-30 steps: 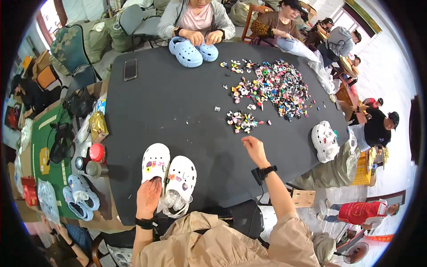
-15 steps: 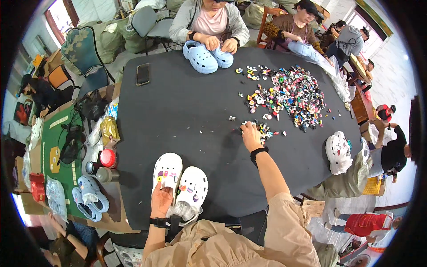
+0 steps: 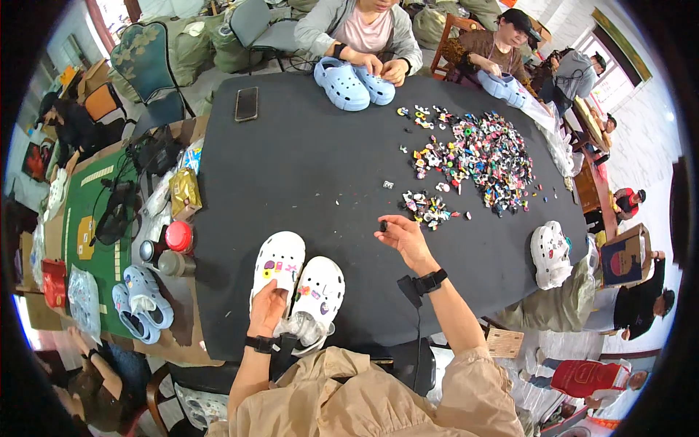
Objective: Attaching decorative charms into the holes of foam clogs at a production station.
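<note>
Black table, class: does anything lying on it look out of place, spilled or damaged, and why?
Nothing looks plainly damaged or spilled. Slightly odd: one small pale piece lies by itself on the black table, left of the small charm pile, whereas most charms are heaped together.

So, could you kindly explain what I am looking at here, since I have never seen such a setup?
There is no machine here: someone is working bare-handed, viewed from above by a camera worn on their head; its fisheye lens bends straight edges. On the dark table lie a large pile of small colourful pieces, a smaller cluster and a phone. The left hand holds a decorated white clog, with another white clog beside it. The right hand pinches a small black piece.
</note>
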A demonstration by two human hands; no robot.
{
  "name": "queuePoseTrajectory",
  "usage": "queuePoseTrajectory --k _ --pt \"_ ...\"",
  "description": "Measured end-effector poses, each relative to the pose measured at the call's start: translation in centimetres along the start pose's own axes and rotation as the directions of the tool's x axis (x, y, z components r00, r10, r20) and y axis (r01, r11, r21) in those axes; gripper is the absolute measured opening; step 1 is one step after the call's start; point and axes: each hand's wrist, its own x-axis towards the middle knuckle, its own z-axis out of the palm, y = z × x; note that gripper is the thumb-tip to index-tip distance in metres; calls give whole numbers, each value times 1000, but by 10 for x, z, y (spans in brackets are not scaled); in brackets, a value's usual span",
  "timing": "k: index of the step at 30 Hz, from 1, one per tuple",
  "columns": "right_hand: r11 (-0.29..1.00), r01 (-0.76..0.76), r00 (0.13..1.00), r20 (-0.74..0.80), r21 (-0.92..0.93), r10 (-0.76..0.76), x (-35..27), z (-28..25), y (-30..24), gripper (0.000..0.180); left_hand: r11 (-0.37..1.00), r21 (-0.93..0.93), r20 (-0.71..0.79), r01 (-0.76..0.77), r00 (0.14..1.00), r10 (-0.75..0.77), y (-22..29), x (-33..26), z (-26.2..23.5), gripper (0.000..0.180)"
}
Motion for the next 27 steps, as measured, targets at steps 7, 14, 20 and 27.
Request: queuePoseTrajectory --k 7,14,20,27 --pt "998 -44 987 151 -33 49 -27 64 1 20 1000 -6 -59 -31 998 30 -10 -17 -17 38" --pt "749 343 939 226 -566 -259 -14 136 66 13 994 -111 17 -26 999 28 -6 -22 7 37" --pt "84 618 695 493 -782 -524 2 176 80 14 999 -39 87 -5 996 9 -8 -19 -1 36" --pt "54 695 664 611 -717 -431 -1 177 81 13 991 -118 155 -61 985 79 -5 -18 6 33"
